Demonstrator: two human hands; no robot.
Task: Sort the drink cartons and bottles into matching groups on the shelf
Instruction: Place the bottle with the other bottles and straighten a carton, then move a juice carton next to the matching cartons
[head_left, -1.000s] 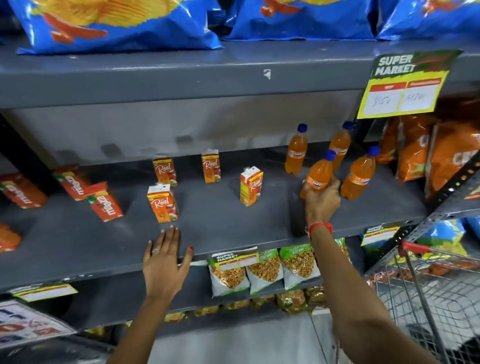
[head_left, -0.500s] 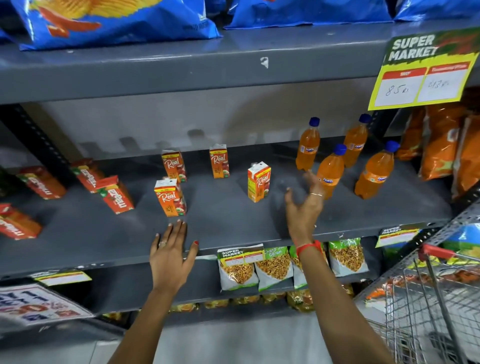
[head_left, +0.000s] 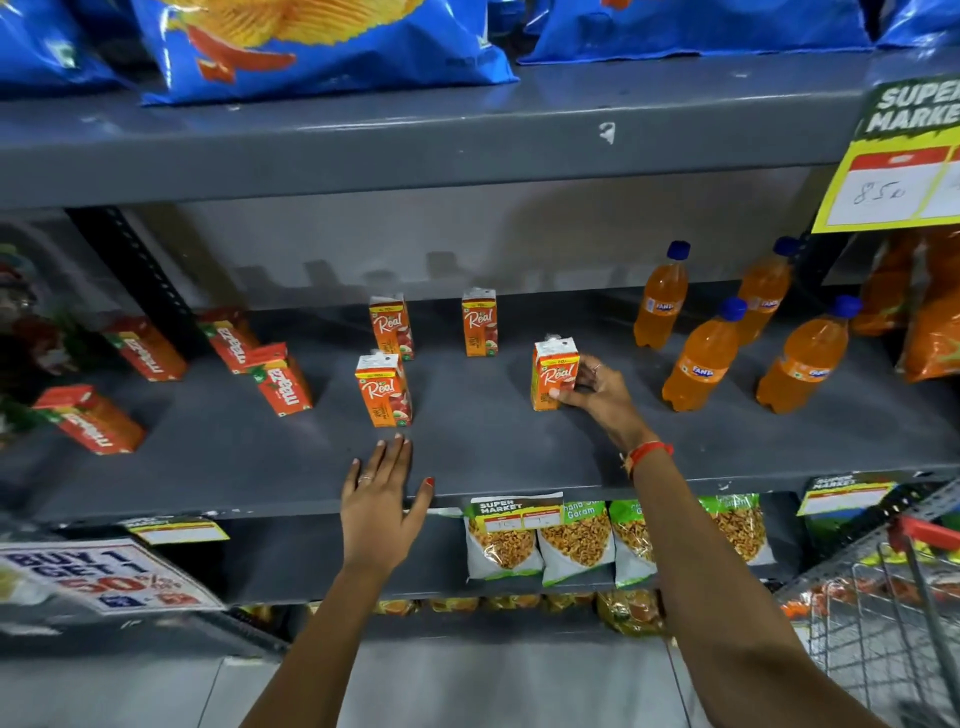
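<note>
On the grey middle shelf (head_left: 493, 457) stand several orange Real juice cartons. My right hand (head_left: 597, 392) grips the rightmost Real carton (head_left: 554, 372), which stands upright on the shelf. Three more Real cartons stand to its left: one at the front (head_left: 383, 389) and two further back (head_left: 390, 326) (head_left: 479, 322). Several orange soda bottles with blue caps (head_left: 701, 358) stand grouped at the right. Red Maaza cartons (head_left: 283, 378) lie tilted at the left. My left hand (head_left: 382, 493) rests flat and open on the shelf's front edge, below the front Real carton.
Blue chip bags (head_left: 322, 47) fill the shelf above. A yellow price sign (head_left: 898, 176) hangs at the upper right. Snack packets (head_left: 571, 540) sit on the lower shelf. A wire shopping cart (head_left: 893, 613) stands at the lower right. Orange snack bags (head_left: 930, 322) sit right of the bottles.
My right hand let go of a soda bottle, moved left and took hold of the rightmost Real carton. My left hand stayed on the shelf edge.
</note>
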